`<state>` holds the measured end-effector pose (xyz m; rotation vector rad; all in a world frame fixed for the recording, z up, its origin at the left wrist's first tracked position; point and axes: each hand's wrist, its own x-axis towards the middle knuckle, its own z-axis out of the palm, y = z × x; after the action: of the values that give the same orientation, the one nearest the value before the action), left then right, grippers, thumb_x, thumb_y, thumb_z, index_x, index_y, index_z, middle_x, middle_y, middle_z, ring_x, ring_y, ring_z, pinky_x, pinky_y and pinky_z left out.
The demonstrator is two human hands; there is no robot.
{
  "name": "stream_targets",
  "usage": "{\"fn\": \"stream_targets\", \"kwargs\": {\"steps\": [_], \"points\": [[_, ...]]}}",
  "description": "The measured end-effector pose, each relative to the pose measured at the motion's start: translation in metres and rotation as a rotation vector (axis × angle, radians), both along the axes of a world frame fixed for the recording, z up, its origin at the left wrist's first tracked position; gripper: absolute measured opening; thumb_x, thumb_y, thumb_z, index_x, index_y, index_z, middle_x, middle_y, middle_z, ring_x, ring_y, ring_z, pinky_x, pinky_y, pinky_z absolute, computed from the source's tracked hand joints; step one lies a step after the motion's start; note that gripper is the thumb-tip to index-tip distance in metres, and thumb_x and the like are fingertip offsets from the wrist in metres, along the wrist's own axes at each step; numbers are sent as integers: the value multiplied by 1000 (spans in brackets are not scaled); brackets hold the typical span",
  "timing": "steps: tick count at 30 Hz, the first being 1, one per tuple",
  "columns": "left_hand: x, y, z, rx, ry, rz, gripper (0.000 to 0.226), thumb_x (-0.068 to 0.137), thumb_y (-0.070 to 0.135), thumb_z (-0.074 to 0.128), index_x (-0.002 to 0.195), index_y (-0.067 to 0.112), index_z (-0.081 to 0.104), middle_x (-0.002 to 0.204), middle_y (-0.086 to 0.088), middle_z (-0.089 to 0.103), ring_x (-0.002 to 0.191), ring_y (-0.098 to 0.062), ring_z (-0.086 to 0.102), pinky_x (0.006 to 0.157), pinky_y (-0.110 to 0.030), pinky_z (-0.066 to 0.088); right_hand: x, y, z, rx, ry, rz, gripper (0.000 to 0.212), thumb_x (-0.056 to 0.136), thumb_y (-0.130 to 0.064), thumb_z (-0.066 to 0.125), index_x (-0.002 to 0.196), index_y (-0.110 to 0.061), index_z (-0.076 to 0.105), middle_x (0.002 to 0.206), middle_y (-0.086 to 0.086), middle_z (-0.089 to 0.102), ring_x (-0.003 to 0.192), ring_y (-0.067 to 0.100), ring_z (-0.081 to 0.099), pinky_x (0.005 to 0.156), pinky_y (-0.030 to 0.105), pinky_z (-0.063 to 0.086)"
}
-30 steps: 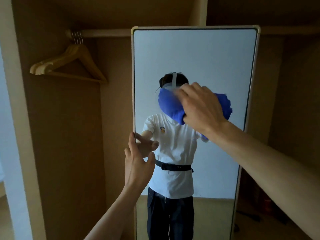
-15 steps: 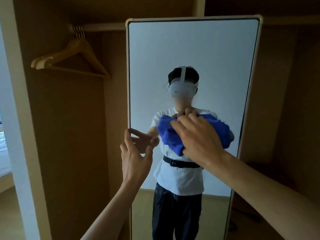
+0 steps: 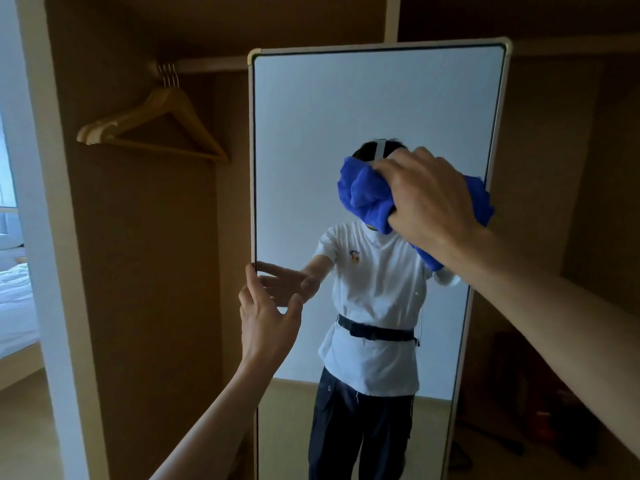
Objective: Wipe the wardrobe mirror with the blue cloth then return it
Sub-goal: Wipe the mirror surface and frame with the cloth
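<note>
A tall mirror (image 3: 346, 116) with a pale frame stands in a brown wardrobe (image 3: 149, 271). The right hand (image 3: 429, 199) is up near the right side of the mirror, about halfway up. Its fingers (image 3: 398, 168) are curled tight round a bunched blue cloth (image 3: 367, 195) and press it on the glass. The cloth sticks out to the left of the hand and hangs a little below the wrist. The hand and cloth cover the head of the person seen in the glass, so only a white shirt, a black belt and dark trousers show. The left hand (image 3: 266, 320) is lower, at the left edge of the mirror. Its fingers (image 3: 252, 282) are spread and loose and hold nothing; the tips reach the frame. To the left of the mirror, wooden hangers (image 3: 162, 123) hang on a rail (image 3: 207, 65), well apart from both hands. Far left, past the wardrobe side, is a bed (image 3: 14, 289) with white sheets. In the dark right part of the wardrobe, low down, sit some dark shapes (image 3: 554, 427) too dim to tell.
</note>
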<state>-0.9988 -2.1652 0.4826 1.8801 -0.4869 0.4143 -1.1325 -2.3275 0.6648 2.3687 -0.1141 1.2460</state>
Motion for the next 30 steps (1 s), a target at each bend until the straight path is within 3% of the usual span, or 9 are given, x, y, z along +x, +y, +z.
{"fn": "stream_targets", "kwargs": {"steps": [5,9,13,16,21,24,28,30], "points": [[-2,-6,-8,-17,-3,41,95,97,41,63,163,24,-3,164,-9,22,146,-32,33,112,-57,42,-2,-6,-16,-56,-10,17,23,81,-8,53,102,-15,61,95,5,60,90,29,56,75,44,46],[-4,-12,-16,-32,-7,83,95,96,43,64,163,23,-1,167,-8,16,151,-32,25,115,-58,38,0,-10,-49,-105,32,42,17,68,-5,51,83,-12,56,81,4,57,78,27,55,70,41,42],[-9,-18,-22,-33,-16,108,97,96,43,65,163,21,-2,168,-7,11,153,-32,18,116,-61,35,-1,-15,-92,-130,123,5,16,77,-11,52,91,-13,58,88,7,59,87,30,54,79,44,43],[-8,-16,-21,-29,-7,112,97,96,43,65,163,19,-1,167,-9,12,152,-33,18,116,-60,34,-7,-17,-104,-139,148,8,26,74,-12,56,100,-14,60,94,8,62,90,32,54,79,44,41],[-7,-14,-18,-1,17,108,98,96,47,61,163,15,-4,168,-10,9,153,-34,16,117,-58,35,-15,-13,-74,-81,86,38,29,82,-10,43,105,-11,61,100,6,62,90,27,54,82,42,39],[-8,-16,-19,8,11,111,98,96,48,61,163,14,-4,168,-9,7,154,-34,14,117,-59,34,-25,-18,-43,7,16,88,33,78,-8,51,109,-11,64,102,7,63,91,30,56,80,44,42],[-7,-18,-21,9,6,123,98,97,46,62,163,14,-3,168,-11,7,154,-35,14,118,-59,33,-34,-33,-9,100,-27,112,27,73,-10,50,94,-19,64,90,2,61,85,29,58,73,43,46],[-6,-20,-22,2,-3,131,98,97,44,62,163,13,-3,168,-12,8,154,-36,14,119,-58,30,-35,-37,-4,143,-12,111,29,74,-15,47,97,-18,65,89,4,61,84,30,59,72,42,49]]}}
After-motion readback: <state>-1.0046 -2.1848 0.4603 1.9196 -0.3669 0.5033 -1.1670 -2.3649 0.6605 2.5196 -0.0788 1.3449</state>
